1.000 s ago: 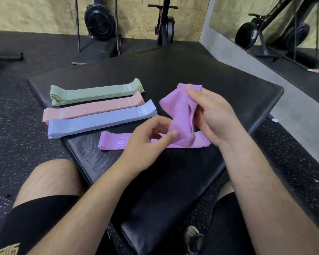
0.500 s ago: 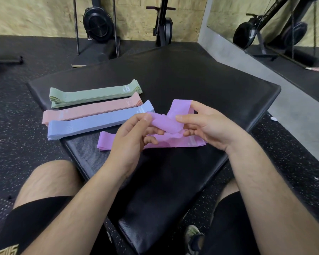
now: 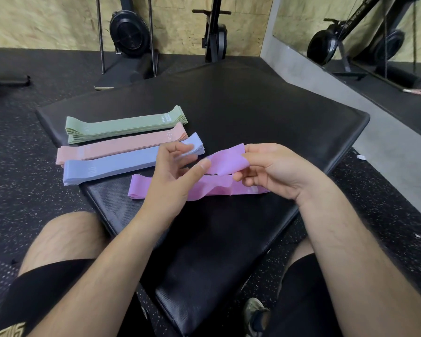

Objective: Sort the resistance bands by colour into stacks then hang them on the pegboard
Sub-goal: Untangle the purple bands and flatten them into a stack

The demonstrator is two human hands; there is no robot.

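Black counter (image 3: 253,113): three band stacks (image 3: 117,149) at 10 o'clock; left hand (image 3: 173,176), right hand (image 3: 275,171) pinch purple band (image 3: 226,161) over purple stack (image 3: 141,188).

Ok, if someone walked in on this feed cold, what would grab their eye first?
The purple band is held up over the black mat: the right hand pinches one end and the thumb of the left hand touches the other. Just beneath it lies the purple stack. To the left, the green stack, pink stack and blue stack sit side by side, green farthest away.
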